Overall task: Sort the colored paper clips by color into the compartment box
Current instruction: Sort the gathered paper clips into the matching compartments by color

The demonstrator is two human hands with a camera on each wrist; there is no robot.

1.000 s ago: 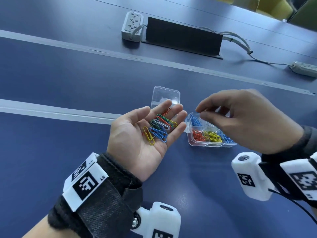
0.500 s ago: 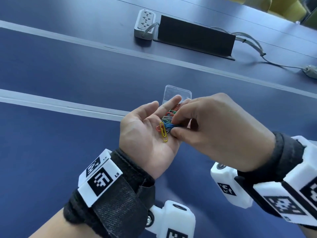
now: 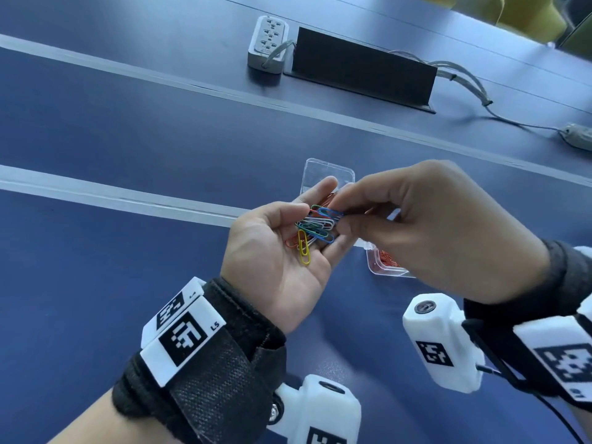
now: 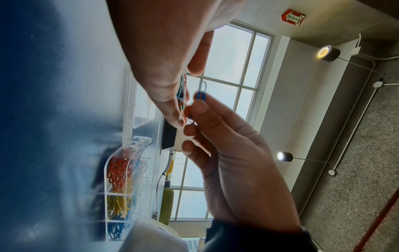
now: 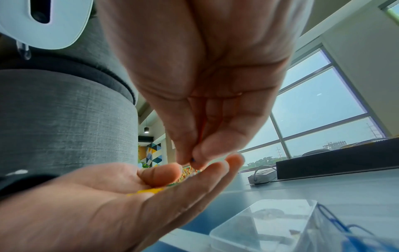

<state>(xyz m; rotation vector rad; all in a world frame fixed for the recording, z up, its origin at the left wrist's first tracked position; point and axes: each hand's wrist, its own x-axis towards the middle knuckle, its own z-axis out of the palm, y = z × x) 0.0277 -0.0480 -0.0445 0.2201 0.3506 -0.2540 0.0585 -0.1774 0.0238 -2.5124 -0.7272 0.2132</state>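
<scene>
A blue desk (image 3: 134, 129) carries a clear box (image 4: 121, 187), mostly hidden behind the right hand (image 3: 442, 232). The left hand (image 3: 282, 251) lies palm up, fingers relaxed, cupping mixed clips (image 3: 315, 230). The right grip pinches a blue clip (image 3: 331, 213), perhaps with a red one.

Table: you work over a dark blue tabletop (image 3: 134, 129) crossed by pale grey seam strips (image 3: 96, 193).
12 o'clock: your black upright cable-box flap (image 3: 362, 72) stands there.
11 o'clock: a grey multi-socket power strip (image 3: 268, 43) lies just beside that flap.
2 o'clock: grey cables (image 3: 464, 84) trail to a second grey power strip (image 3: 576, 137).
Overhead: round ceiling spotlights (image 4: 328, 53) and a red fire sign (image 4: 293, 17).
</scene>
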